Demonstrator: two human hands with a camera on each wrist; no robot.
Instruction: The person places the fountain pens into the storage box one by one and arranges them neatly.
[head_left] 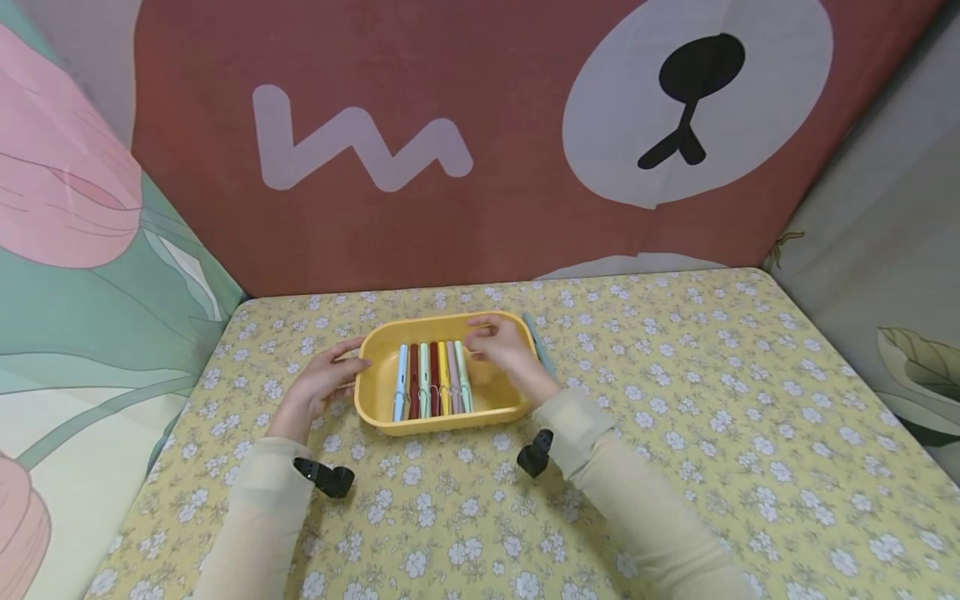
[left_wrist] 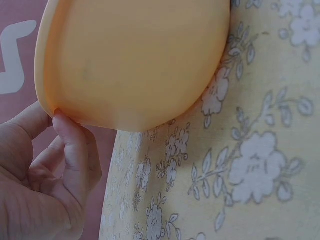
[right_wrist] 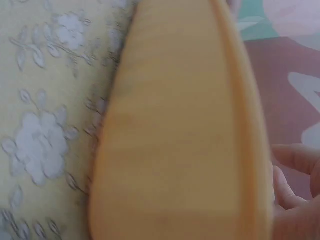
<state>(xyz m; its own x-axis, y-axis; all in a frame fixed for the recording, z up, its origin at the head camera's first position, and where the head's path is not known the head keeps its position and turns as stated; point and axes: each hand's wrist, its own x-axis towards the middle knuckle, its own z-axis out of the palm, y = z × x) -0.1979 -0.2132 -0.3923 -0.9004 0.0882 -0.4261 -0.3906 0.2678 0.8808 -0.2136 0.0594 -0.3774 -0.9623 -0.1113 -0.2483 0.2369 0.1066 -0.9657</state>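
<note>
A yellow tray (head_left: 442, 427) with rounded corners holds a row of capped pens (head_left: 432, 379) with wire-like clips, in light blue, dark red, green, yellow and mauve. At its left end my left hand (head_left: 324, 379) pinches the rim. In the left wrist view, the left fingers (left_wrist: 75, 150) are at the tray's corner. My right hand (head_left: 504, 343) is over the tray's right part, fingers bent beside the pale green pen (head_left: 462, 375) that ends the row, with nothing visible in them. The tray's wall (right_wrist: 175, 125) hides much of that hand in the right wrist view.
A blue-grey pen-like stick (head_left: 538, 343) lies on the table just outside the tray's right end. Flowered yellow cloth (head_left: 675, 467) covers the table. Behind it hangs a red-brown printed curtain (head_left: 360, 233), with more printed fabric at both sides.
</note>
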